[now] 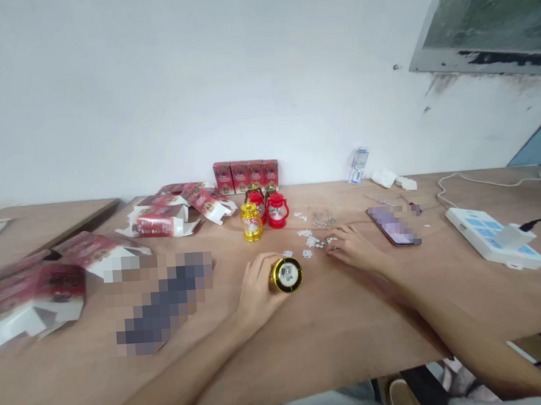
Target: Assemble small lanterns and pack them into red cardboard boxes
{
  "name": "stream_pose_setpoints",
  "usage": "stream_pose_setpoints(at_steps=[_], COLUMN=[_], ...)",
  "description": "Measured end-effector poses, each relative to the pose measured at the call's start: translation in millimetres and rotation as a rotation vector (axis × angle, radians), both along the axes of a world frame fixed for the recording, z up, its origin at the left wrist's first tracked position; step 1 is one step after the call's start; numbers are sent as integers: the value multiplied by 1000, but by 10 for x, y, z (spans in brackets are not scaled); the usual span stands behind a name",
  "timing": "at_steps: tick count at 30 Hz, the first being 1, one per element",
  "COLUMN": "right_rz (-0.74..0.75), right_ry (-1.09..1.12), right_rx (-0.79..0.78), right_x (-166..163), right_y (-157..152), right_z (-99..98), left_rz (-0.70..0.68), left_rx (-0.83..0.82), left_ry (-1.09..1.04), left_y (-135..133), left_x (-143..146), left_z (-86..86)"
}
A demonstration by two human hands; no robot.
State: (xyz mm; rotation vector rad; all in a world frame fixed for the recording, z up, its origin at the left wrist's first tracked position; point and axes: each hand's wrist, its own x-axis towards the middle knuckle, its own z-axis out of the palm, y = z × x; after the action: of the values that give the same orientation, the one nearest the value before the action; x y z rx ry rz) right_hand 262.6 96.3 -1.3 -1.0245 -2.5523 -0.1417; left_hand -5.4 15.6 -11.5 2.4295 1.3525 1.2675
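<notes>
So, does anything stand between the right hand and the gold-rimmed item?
Nothing upright shows between the right hand and the gold-rimmed item; only small white pieces lie low on the tabletop there.

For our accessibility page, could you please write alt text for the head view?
The left hand holds a gold lantern, base toward the camera; the right hand is beside small discs. Beyond stand more lanterns and red boxes.

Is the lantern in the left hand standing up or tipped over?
Tipped over: the left hand holds the lantern with its round end turned toward the camera.
</notes>
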Motion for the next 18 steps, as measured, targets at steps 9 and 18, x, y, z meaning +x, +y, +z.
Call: stream_pose_setpoints(at_steps=[9, 18], right_rz=[222, 193], right_ry=[627, 615], right_rx=[40, 100], right_x=[-480, -624], right_y=[-565, -762], right_z=[65, 77], left_rz=[-31, -85], left_rx=[48, 164], left_ry=[62, 126], left_y=[0, -31], left_x=[34, 73], left_z=[-14, -5])
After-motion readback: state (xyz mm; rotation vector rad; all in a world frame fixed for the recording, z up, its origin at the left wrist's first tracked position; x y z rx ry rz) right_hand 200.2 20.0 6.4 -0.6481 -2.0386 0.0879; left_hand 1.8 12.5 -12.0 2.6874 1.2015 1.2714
